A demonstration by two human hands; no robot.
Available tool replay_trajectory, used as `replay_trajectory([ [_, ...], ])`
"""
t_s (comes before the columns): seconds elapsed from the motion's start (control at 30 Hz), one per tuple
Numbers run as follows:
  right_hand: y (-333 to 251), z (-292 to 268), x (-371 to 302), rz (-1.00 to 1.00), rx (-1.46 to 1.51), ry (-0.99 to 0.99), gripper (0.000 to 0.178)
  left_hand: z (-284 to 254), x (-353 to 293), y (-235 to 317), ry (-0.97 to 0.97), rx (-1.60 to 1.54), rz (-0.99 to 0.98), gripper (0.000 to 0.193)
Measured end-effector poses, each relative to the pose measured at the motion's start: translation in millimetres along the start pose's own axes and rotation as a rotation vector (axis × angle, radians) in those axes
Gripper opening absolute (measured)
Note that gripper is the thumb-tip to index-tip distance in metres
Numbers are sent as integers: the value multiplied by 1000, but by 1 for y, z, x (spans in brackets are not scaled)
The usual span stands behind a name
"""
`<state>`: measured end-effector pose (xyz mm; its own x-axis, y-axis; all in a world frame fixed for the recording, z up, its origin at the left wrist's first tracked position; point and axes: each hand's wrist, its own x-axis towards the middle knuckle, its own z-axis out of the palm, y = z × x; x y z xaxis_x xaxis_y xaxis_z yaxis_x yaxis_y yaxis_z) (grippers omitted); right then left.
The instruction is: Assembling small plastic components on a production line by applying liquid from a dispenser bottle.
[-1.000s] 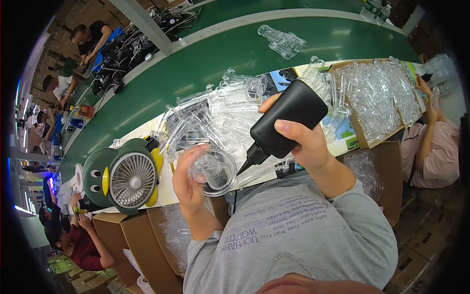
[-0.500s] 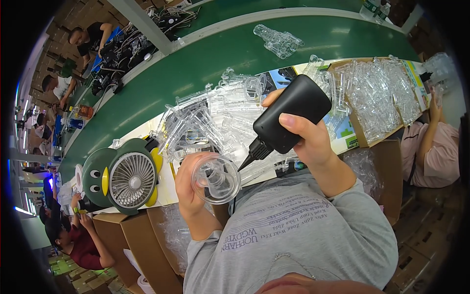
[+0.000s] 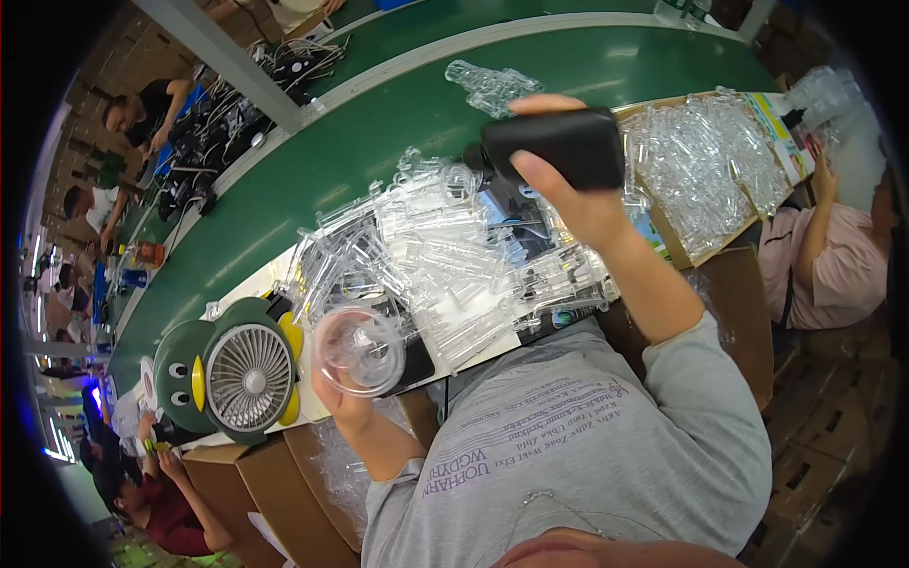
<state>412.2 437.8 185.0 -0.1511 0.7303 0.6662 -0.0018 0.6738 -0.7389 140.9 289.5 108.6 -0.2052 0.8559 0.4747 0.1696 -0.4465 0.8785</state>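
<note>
My left hand (image 3: pixel 341 405) is closed around a clear plastic part with a round, wide rim (image 3: pixel 371 352), held near the table's front edge. In my right hand (image 3: pixel 576 201) is a black squeeze bottle (image 3: pixel 573 147), gripped over the table and lying roughly level. Its nozzle end points left, and the tip is too blurred to make out. Between and beyond my hands spreads a pile of clear plastic tubular parts (image 3: pixel 436 256) on white sheets and printed packaging.
A green penguin-shaped fan (image 3: pixel 248 374) stands at the left. More clear parts fill a shallow cardboard tray (image 3: pixel 705 175) at the right. Another clear piece (image 3: pixel 488 87) lies on the green tabletop (image 3: pixel 398 118). Open cardboard boxes (image 3: pixel 260 483) sit below. A co-worker in pink (image 3: pixel 824 251) sits at the right.
The black bottle has moved up and away from the clear part, turning from a downward slant to nearly level. My left hand has shifted left and slightly down with the clear part.
</note>
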Motion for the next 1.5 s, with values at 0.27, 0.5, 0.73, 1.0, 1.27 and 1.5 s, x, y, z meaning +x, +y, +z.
replay_trajectory([
  [0.27,133,-12,8,32,-950,-594,46,-3,1,-11,143,-18,39,43],
  [0.5,148,-5,11,211,-1196,-933,40,-7,4,-7,134,-63,38,47],
  [0.73,100,-5,24,72,-905,-822,48,17,12,5,278,15,19,56],
  [1.0,-12,50,-10,37,-58,-986,73,58,12,14,175,-97,-32,54],
  [1.27,101,19,49,683,201,-237,48,51,31,17,179,126,102,42],
  [1.5,230,-6,89,1112,555,116,29,34,21,16,258,184,74,36],
])
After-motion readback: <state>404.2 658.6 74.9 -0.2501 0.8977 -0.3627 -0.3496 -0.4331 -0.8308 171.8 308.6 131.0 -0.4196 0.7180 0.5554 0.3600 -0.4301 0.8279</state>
